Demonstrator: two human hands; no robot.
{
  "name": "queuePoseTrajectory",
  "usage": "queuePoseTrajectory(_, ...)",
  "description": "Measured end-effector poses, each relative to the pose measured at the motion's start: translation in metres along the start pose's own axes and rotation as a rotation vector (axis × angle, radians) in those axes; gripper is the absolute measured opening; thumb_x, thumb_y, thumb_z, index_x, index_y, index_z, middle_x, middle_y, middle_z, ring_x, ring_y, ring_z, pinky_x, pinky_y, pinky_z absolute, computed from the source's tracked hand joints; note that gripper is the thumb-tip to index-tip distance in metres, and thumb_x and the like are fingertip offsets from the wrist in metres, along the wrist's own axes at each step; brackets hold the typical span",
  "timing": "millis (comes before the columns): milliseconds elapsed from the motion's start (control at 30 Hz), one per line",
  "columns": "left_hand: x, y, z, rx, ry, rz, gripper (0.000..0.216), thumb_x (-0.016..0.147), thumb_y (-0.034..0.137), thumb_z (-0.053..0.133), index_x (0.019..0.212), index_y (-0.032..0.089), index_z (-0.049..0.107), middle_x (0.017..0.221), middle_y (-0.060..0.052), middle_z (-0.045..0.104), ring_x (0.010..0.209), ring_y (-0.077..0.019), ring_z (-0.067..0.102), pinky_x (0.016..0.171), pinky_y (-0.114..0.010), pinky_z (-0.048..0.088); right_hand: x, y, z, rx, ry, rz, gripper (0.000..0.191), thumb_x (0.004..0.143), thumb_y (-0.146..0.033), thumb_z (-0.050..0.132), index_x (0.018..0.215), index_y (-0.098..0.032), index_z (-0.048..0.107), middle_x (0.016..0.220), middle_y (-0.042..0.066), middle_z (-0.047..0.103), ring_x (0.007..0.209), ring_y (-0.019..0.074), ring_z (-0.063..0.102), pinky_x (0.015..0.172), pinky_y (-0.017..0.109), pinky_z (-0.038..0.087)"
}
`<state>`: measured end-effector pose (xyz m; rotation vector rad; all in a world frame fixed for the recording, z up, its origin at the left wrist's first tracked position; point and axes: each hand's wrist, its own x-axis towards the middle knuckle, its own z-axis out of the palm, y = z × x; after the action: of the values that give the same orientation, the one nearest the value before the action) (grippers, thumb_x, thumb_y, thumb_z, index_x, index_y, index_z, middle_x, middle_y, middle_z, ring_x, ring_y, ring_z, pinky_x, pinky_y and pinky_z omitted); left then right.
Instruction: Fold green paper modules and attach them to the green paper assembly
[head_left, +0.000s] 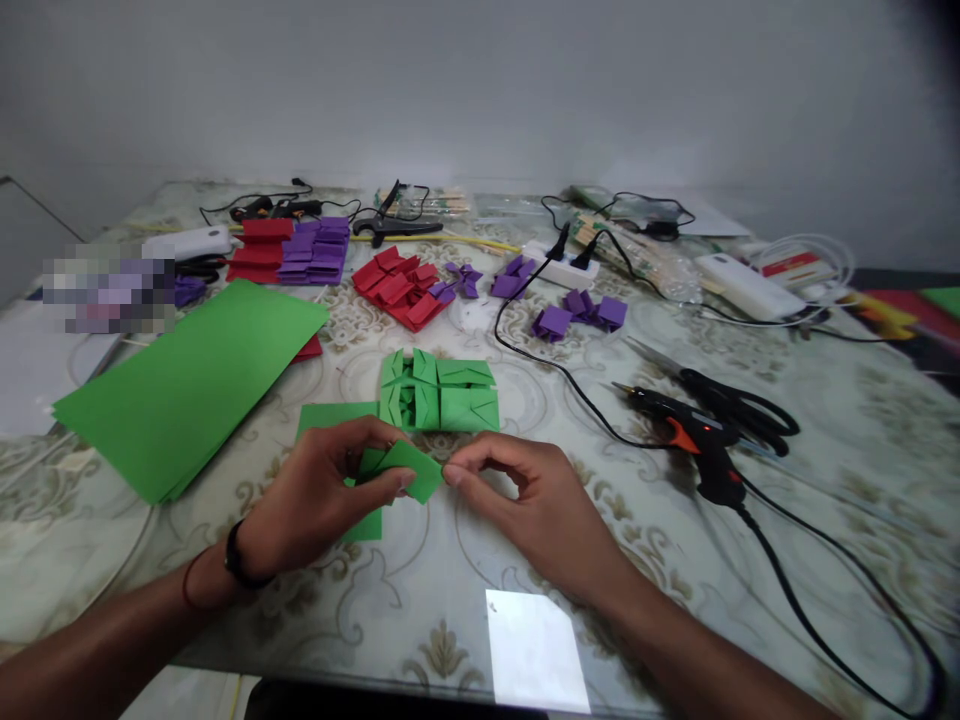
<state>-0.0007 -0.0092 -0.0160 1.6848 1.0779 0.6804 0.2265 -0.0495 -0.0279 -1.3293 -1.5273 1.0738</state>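
My left hand [315, 495] is closed around a small folded green paper piece [409, 468] just above the table. My right hand [517, 490] pinches the right corner of that same piece with thumb and forefinger. Under my left hand lies a flat green paper square [330, 415]. Just beyond my hands sits a cluster of folded green paper pieces [439, 392]. A stack of large green paper sheets [191, 385] lies to the left.
A black and orange glue gun [694, 440] and black scissors [731, 405] lie to the right, with a black cord [555, 365] trailing across the patterned table [825, 480]. Folded red pieces [397, 285] and purple pieces [581, 312] lie farther back, near a white power strip [559, 268].
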Motion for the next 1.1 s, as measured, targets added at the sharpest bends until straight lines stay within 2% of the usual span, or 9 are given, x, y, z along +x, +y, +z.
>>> queuePoseTrajectory(167, 0.0, 0.002, 0.001, -0.05, -0.023, -0.019, 0.012, 0.091, 0.034, 0.078, 0.089, 0.022, 0.077, 0.077, 0.002, 0.08, 0.067, -0.0144, 0.07, 0.058, -0.022, 0.051, -0.003, -0.001, 0.002, -0.012, 0.025, -0.019, 0.022, 0.094, -0.033, 0.07, 0.075, -0.021, 0.072, 0.069, -0.001, 0.069, 0.065, 0.0161, 0.063, 0.063, 0.028, 0.049)
queuePoseTrajectory(400, 0.0, -0.001, -0.002, -0.012, 0.045, 0.017, 0.01, 0.089, 0.033, 0.08, 0.091, 0.023, 0.078, 0.08, 0.002, 0.079, 0.067, -0.0131, 0.067, 0.059, -0.022, 0.049, 0.0, 0.0, -0.003, 0.074, 0.027, -0.052, 0.019, 0.099, -0.038, 0.07, 0.092, -0.021, 0.078, 0.084, 0.002, 0.077, 0.079, 0.0185, 0.072, 0.073, 0.03, 0.056)
queuePoseTrajectory(533, -0.003, -0.003, -0.001, 0.052, 0.048, 0.085, 0.007, 0.091, 0.031, 0.08, 0.094, 0.024, 0.079, 0.079, 0.003, 0.078, 0.063, -0.0125, 0.063, 0.057, -0.023, 0.047, -0.001, 0.002, 0.0, 0.005, 0.011, -0.136, 0.008, 0.093, -0.026, 0.079, 0.088, -0.021, 0.077, 0.077, -0.001, 0.074, 0.072, 0.0162, 0.07, 0.07, 0.029, 0.055)
queuePoseTrajectory(633, -0.005, -0.001, -0.002, -0.018, 0.023, 0.14, 0.019, 0.091, 0.032, 0.085, 0.107, 0.026, 0.079, 0.096, -0.001, 0.084, 0.082, -0.018, 0.075, 0.075, -0.028, 0.058, -0.002, 0.004, 0.001, -0.033, 0.03, -0.325, 0.011, 0.096, -0.016, 0.077, 0.087, -0.021, 0.077, 0.08, 0.001, 0.077, 0.072, 0.0154, 0.072, 0.068, 0.027, 0.056)
queuePoseTrajectory(700, -0.005, 0.0, -0.004, -0.166, -0.05, 0.153, 0.037, 0.091, 0.044, 0.087, 0.121, 0.026, 0.077, 0.117, -0.006, 0.084, 0.109, -0.0259, 0.078, 0.098, -0.037, 0.061, -0.003, 0.004, -0.002, -0.072, 0.055, -0.503, 0.012, 0.098, -0.01, 0.076, 0.093, -0.02, 0.079, 0.088, 0.003, 0.081, 0.078, 0.0162, 0.076, 0.071, 0.028, 0.059)
queuePoseTrajectory(767, -0.004, 0.001, -0.005, -0.343, -0.096, 0.107, 0.051, 0.096, 0.064, 0.076, 0.13, 0.026, 0.074, 0.134, -0.01, 0.079, 0.125, -0.0316, 0.074, 0.109, -0.044, 0.058, -0.004, 0.005, -0.006, -0.153, 0.082, -0.658, 0.015, 0.1, -0.006, 0.074, 0.099, -0.02, 0.08, 0.093, 0.005, 0.082, 0.081, 0.0173, 0.077, 0.073, 0.03, 0.061)
queuePoseTrajectory(867, 0.002, 0.0, -0.007, -0.549, -0.103, -0.089, 0.061, 0.102, 0.076, 0.054, 0.125, 0.024, 0.075, 0.129, -0.013, 0.08, 0.11, -0.0307, 0.078, 0.096, -0.044, 0.065, -0.006, 0.004, -0.012, -0.269, 0.102, -0.769, 0.017, 0.102, -0.007, 0.072, 0.106, -0.02, 0.081, 0.093, 0.006, 0.083, 0.075, 0.0184, 0.074, 0.069, 0.034, 0.061)
queuePoseTrajectory(1000, 0.007, 0.001, -0.007, -0.574, -0.227, -0.358, 0.048, 0.092, 0.066, 0.074, 0.114, 0.023, 0.076, 0.089, -0.007, 0.079, 0.078, -0.0253, 0.076, 0.071, -0.039, 0.068, -0.007, 0.001, -0.017, -0.342, 0.141, -0.797, 0.024, 0.1, -0.003, 0.071, 0.111, -0.022, 0.081, 0.094, 0.006, 0.083, 0.076, 0.0195, 0.072, 0.065, 0.035, 0.061)
queuePoseTrajectory(1100, 0.007, 0.003, -0.007, -0.488, -0.235, -0.304, 0.038, 0.085, 0.048, 0.086, 0.112, 0.023, 0.075, 0.073, 0.002, 0.066, 0.062, -0.0169, 0.067, 0.059, -0.03, 0.061, -0.004, 0.001, -0.017, -0.38, 0.14, -0.801, 0.026, 0.1, -0.004, 0.071, 0.112, -0.025, 0.081, 0.097, 0.006, 0.083, 0.08, 0.0204, 0.074, 0.067, 0.035, 0.063)
